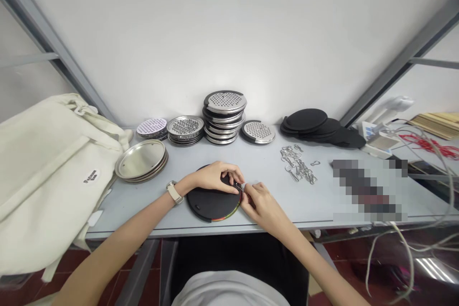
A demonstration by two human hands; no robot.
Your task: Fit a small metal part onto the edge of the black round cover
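To handle the clip well, it seems best to let the left hand weigh lightly on the black disc so it stays flat, while the right hand guides the small metal clip without twisting it. A steady, short pinch should serve better than force; a hard tug could drag the disc toward the front edge of the worktop.

The disc lies near the middle of that front edge, under the left palm, its coloured rim facing the right hand. The clip sits at the disc's right side, between the left thumb and the right fingertips. The right fingers look closed on it; whether the left fingers grip anything, I cannot tell. Loose clips lie farther toward the worktop's right edge.
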